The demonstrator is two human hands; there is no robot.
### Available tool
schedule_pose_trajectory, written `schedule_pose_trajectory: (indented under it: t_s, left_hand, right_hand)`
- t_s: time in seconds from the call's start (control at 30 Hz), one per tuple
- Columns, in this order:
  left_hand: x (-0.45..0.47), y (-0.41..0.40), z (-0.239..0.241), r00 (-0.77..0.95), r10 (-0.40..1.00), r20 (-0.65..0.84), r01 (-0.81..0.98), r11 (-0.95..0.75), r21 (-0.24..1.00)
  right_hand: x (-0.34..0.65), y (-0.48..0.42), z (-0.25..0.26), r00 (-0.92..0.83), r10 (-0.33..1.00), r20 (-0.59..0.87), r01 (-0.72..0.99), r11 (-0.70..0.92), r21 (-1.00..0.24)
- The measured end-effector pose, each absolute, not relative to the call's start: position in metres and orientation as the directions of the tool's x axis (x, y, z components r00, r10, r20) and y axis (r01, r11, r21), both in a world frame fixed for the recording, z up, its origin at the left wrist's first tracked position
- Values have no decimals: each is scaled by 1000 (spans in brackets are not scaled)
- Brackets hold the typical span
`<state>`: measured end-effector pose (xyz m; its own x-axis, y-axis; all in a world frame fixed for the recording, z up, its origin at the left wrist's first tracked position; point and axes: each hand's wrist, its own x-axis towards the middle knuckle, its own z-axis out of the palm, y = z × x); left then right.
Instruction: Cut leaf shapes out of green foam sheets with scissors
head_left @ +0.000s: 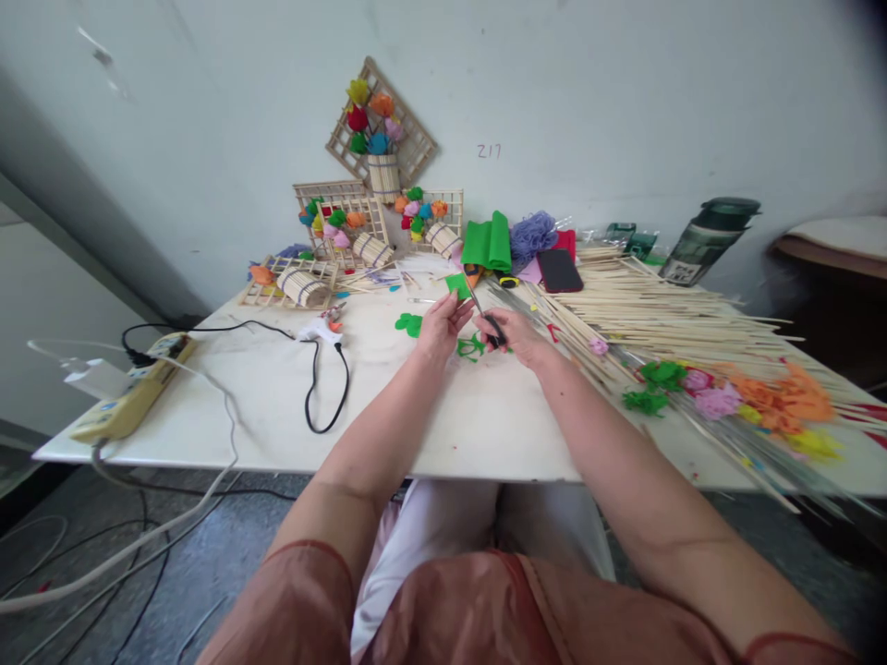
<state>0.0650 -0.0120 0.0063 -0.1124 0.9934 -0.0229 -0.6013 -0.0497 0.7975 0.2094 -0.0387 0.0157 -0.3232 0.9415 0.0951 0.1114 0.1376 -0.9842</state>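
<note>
Between the fingers of my left hand [444, 325] is a small green felt piece [457, 286], held up over the table. My right hand [513, 334] grips a pair of scissors [494, 331] by the dark handles, the blades pointing up beside the felt. Whether the blades touch it I cannot tell. Several cut green felt shapes [408, 324] lie left of my left hand, and green scraps [470, 347] sit on the table below my hands. Just behind are a folded green felt sheet [486, 243] and an orange-and-black tool [473, 273].
Wooden lattices with flower baskets [383, 175] stand along the wall. A glue gun [321, 329] and a power strip [131, 392] with cables are on the left. Thin sticks [644, 309], a phone [560, 272], a bottle [713, 240] and crepe flowers [721, 399] spread over the right.
</note>
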Motion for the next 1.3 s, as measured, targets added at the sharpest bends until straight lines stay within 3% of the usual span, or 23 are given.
schedule_pose_trajectory:
  t_s: [0.3, 0.63, 1.3]
  left_hand:
    - [68, -7, -2, -175, 984, -18, -616, -95, 782]
    - [70, -10, -1, -106, 986, -131, -778, 0, 629]
    - [69, -12, 0, -121, 983, -140, -762, -1, 648]
  right_hand:
    - [196, -44, 14, -351, 934, 66, 66, 95, -993]
    - [186, -46, 10, -296, 955, 22, 39, 35, -999]
    - [185, -40, 0, -293, 955, 48, -60, 32, -998]
